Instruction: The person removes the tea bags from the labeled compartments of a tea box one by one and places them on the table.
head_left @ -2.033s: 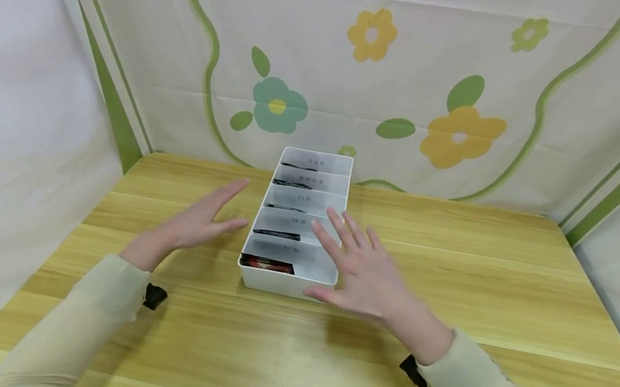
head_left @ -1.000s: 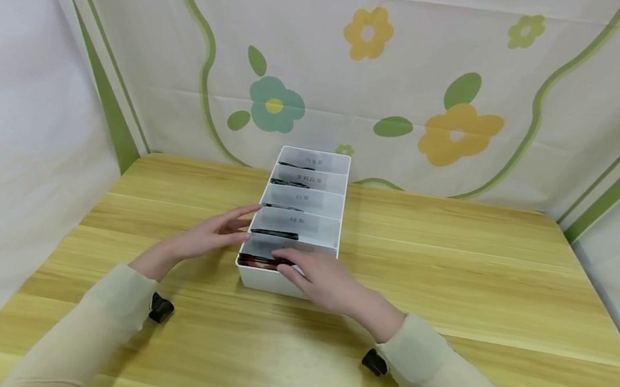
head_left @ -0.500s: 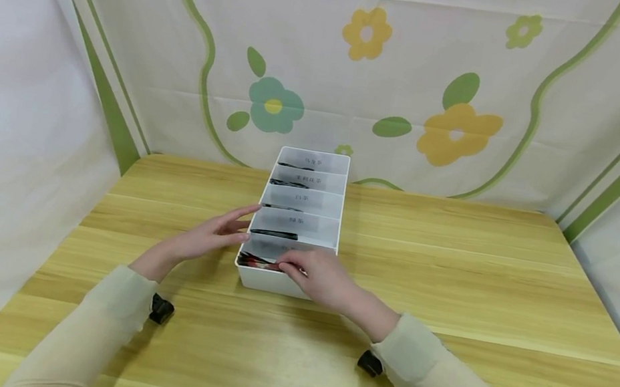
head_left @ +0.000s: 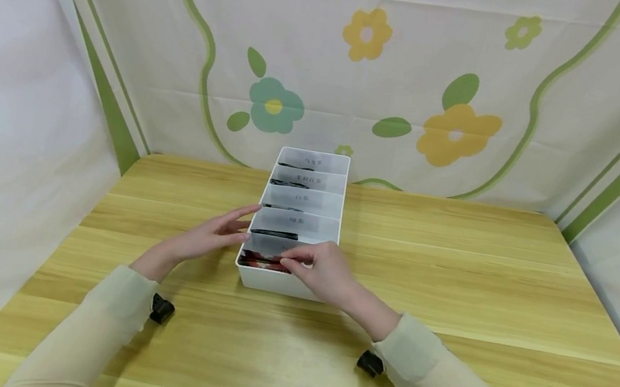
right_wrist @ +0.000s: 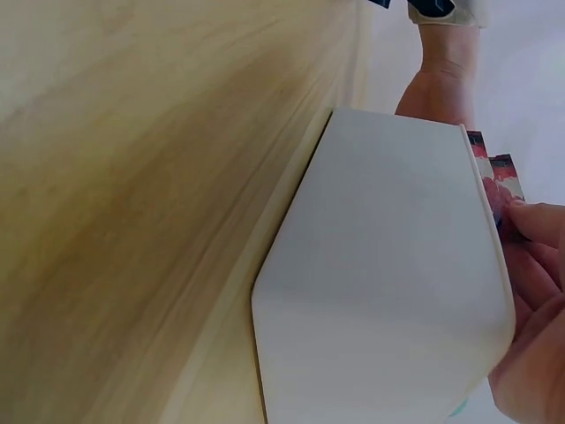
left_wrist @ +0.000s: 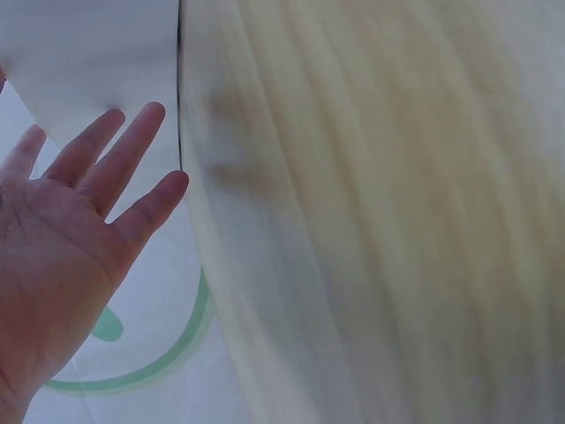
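Observation:
A long white divided box [head_left: 277,282] stands on the table, its compartments marked with tea labels. Red and black tea sachets [head_left: 262,264] fill the left part of the front compartment. My right hand [head_left: 331,278] pinches one tea sachet [right_wrist: 508,177] between thumb and fingers, raised a little above the others and over the box rim in the right wrist view. Curled fingers hide its right end in the head view. Along the box's left side, my left hand [head_left: 203,241] touches the wall with spread, fairly straight fingers; its palm [left_wrist: 62,230] holds nothing.
Darker sachets [head_left: 274,233] lie at the left of the compartments farther back. The wooden table [head_left: 456,271] extends on both sides of the box. Behind it hangs a white cloth [head_left: 424,9] printed with flowers, with more cloth at either side.
Both hands have come in to the box. The right hand reached into the front compartment, took hold of a sachet and raised it slightly. The left hand has stayed at the side for the last second.

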Available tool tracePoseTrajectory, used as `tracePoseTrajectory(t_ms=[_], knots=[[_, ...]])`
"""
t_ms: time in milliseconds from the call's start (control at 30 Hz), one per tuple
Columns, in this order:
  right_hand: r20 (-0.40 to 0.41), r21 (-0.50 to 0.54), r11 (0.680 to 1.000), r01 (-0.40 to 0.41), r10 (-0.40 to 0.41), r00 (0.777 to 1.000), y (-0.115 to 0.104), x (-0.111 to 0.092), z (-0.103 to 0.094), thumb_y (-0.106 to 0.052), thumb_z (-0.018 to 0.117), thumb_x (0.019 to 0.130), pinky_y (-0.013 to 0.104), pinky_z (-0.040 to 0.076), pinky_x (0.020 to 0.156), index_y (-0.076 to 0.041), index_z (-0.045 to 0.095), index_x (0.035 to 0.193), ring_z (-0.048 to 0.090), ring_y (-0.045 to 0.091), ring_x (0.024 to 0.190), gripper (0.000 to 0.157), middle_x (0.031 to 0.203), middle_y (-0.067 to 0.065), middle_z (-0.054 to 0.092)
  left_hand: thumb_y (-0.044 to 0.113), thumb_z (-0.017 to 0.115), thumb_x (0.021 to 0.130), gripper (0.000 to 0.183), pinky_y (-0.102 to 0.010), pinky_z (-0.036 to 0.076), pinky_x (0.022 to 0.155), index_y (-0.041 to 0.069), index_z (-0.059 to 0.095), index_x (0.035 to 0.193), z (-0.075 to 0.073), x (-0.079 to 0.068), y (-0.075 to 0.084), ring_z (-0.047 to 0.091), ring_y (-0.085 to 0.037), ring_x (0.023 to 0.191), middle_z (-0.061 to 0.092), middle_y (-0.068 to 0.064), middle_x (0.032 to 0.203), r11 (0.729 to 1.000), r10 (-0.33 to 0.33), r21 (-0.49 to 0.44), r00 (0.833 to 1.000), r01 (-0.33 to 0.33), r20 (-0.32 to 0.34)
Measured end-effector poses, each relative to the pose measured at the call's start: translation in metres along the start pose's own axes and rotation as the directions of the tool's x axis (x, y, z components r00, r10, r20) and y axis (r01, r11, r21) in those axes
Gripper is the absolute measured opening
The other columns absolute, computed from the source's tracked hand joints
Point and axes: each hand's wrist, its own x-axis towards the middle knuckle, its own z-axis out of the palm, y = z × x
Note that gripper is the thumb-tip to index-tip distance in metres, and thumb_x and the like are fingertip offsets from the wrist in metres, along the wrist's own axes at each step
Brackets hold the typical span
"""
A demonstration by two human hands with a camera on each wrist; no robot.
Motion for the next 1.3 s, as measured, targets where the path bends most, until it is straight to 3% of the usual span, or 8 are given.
tracePoseTrajectory(t_ms=[333,767,1033,1200,1300], knots=[[-0.148,-0.089,0.988,0.122,-0.135,0.980,0.003,0.004,-0.014,-0.004,0.068,0.090,0.024,0.054,0.068,-0.003,0.075,0.095,0.069,0.015,0.078,0.008,0.090,0.005,0.073,0.021,0.050,0.103,0.062,-0.058,0.022,0.109,0.019,0.020,0.157,0.000,0.000,0.000,0.027,-0.039,0.140,0.019,-0.016,0.158,1.000,0.004,-0.018,1.000,-0.004,0.001],[-0.264,-0.188,0.963,0.193,-0.239,0.935,0.001,-0.002,-0.065,0.003,0.066,0.089,0.028,0.051,0.055,-0.003,0.070,0.098,0.068,0.015,0.066,0.012,0.087,0.006,0.072,0.021,0.050,0.103,0.061,-0.057,0.023,0.109,0.020,0.020,0.157,0.000,-0.001,0.000,0.027,-0.038,0.140,0.015,-0.010,0.160,1.000,-0.002,0.001,1.000,0.002,-0.003],[-0.325,-0.267,0.951,0.154,-0.239,0.915,0.016,-0.013,-0.108,0.008,0.064,0.089,0.024,0.052,0.059,0.001,0.069,0.099,0.069,0.019,0.070,0.014,0.092,0.010,0.071,0.021,0.050,0.103,0.061,-0.058,0.023,0.109,0.020,0.021,0.157,0.002,-0.001,0.001,0.027,-0.039,0.140,0.015,-0.011,0.160,1.000,0.000,0.009,1.000,0.000,-0.008],[-0.351,-0.294,0.953,0.078,-0.183,0.918,0.032,-0.020,-0.132,0.007,0.062,0.091,0.017,0.041,0.055,0.002,0.069,0.102,0.066,0.022,0.065,0.014,0.091,0.013,0.071,0.022,0.050,0.103,0.061,-0.058,0.024,0.109,0.021,0.020,0.157,0.001,-0.003,0.001,0.026,-0.039,0.140,0.014,-0.010,0.160,1.000,-0.003,0.012,1.000,0.003,-0.009],[-0.351,-0.307,0.952,0.021,-0.133,0.927,0.046,-0.022,-0.142,0.004,0.061,0.094,0.017,0.041,0.055,0.002,0.069,0.102,0.065,0.023,0.065,0.012,0.091,0.014,0.070,0.023,0.050,0.103,0.061,-0.058,0.024,0.109,0.022,0.020,0.157,0.000,-0.004,0.002,0.026,-0.039,0.140,0.014,-0.010,0.160,1.000,-0.012,0.015,1.000,0.012,-0.010]])
